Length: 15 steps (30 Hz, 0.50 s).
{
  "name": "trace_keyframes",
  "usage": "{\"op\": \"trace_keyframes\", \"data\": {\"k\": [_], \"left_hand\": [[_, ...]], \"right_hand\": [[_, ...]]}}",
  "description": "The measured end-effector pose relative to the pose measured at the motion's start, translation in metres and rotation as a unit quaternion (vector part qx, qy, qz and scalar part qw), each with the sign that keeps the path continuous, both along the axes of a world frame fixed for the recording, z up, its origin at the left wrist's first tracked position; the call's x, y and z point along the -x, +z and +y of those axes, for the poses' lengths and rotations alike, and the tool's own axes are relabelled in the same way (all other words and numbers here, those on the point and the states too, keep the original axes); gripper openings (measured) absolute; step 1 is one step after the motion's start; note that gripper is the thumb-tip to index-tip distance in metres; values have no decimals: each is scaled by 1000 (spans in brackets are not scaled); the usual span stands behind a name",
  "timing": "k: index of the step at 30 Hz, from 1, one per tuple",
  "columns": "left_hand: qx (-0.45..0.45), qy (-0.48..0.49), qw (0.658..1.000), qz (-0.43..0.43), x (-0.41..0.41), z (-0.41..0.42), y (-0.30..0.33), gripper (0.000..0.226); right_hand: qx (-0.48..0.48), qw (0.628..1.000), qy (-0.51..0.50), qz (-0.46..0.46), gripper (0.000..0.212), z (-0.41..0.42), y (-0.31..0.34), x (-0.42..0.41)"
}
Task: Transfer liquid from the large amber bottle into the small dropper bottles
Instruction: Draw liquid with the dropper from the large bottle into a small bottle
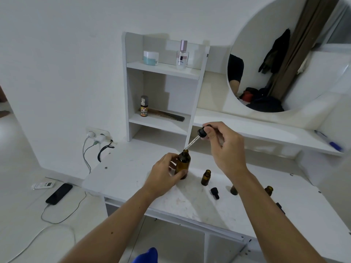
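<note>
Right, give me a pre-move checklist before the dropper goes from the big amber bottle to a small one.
1. Large amber bottle steadied upright by the left hand: ok.
2. Dropper held at its black cap by the right hand: ok.
3. Pipette tip at the large bottle's mouth, tilted: ok.
4. Liquid drawn into the pipette: cannot tell.
5. Nearest small dropper bottle upright and uncapped on the table: ok.
6. Path to it free; loose black cap lies in front of it, not in the way: ok.
</note>
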<state>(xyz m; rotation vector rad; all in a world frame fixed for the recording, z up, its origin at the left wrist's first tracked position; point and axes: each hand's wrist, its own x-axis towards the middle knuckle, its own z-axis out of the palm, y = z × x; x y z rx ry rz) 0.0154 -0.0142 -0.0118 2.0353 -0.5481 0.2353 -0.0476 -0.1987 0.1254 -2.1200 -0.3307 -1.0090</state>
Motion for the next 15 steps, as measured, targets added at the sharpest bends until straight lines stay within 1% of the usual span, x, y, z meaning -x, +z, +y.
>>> {"op": "trace_keyframes", "data": {"k": [6,11,13,15], "left_hand": [[4,-4,1000,-3,-3,0,-2,48],[5,-4,1000,-8,-4,0,-1,49],[9,-3,1000,-10,-4,0,-2,49],[9,-3,1000,-6,-4,0,-2,49]], "right_hand": [[61,998,0,14,16,-3,-4,-11],[102,993,6,62,19,1,-11,-26],[101,990,8,96,18,3,-16,-34],[82,988,12,128,15,6,-24,-39]]}}
